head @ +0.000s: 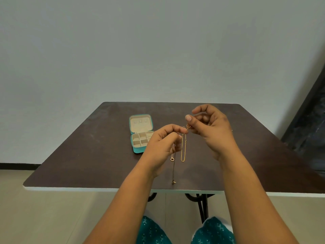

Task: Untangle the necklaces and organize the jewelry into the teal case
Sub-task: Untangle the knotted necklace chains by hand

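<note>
**Two hands hold tangled chains above the dark counter**

Behind the dark brown counter point(88, 152) stands a plain grey wall point(123, 50). On the counter, left of the middle, lies the small teal zip-up jewellery case point(141, 133), open, with its beige lid tilted back and its beige compartments facing up.

Both hands are raised over the counter, close together. The left hand point(163, 143) has curled fingers and pinches the top of the thin gold chain necklace point(183, 148), which hangs down in a narrow loop. The right hand point(211, 127) also has curled fingers and pinches a small gold ring-shaped piece point(188, 126) at the same knot. A second, darker thin chain point(173, 170) hangs lower, with a small round pendant point(172, 159) beside it. How the chains cross cannot be told.
</note>
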